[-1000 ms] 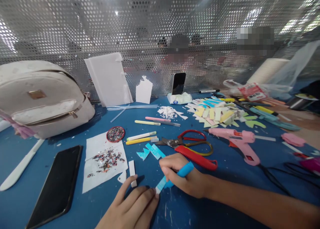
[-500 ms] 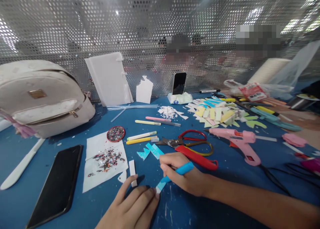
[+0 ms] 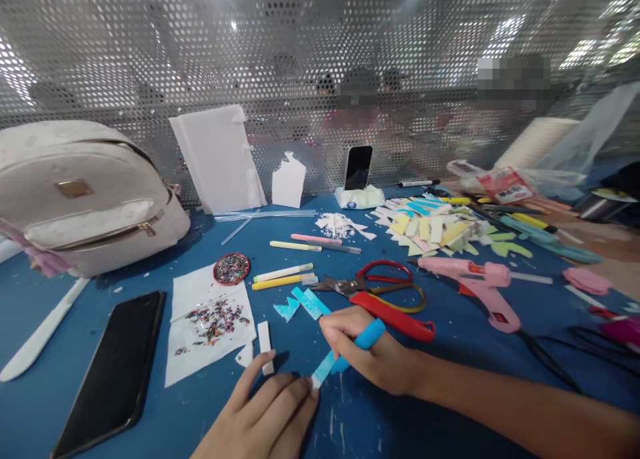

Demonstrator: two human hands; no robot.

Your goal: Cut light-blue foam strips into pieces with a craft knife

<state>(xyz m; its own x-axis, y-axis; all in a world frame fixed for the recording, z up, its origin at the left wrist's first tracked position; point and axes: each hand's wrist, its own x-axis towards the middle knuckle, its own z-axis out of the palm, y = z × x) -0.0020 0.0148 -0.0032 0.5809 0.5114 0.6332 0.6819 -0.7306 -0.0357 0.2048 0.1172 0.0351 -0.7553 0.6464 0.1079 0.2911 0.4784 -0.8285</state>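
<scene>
My right hand [image 3: 367,352] is closed around a blue marker [image 3: 371,334], whose tip is hidden by the fingers. Under that hand lies a narrow strip [image 3: 323,371], coloured blue over most of its length and white at its near end. My left hand [image 3: 273,405] rests flat on the table, its fingertips pressing the strip's white end down. Its outstretched finger touches the end of a small white strip [image 3: 265,345]. Beyond my right hand are blue-coloured strips [image 3: 311,302] and blue triangular pieces [image 3: 287,309].
Scissors [image 3: 350,285], a red-handled cutter [image 3: 395,317] and several markers [image 3: 285,281] lie ahead. To the right are a pink glue gun [image 3: 475,275] and a pile of coloured strips [image 3: 435,225]. On the left are a phone [image 3: 115,372], a paper with bits [image 3: 183,339] and a backpack [image 3: 90,199].
My right hand has shifted slightly with the marker, which tilts more upright. More of the blue strip shows beneath it. My left hand stays in place.
</scene>
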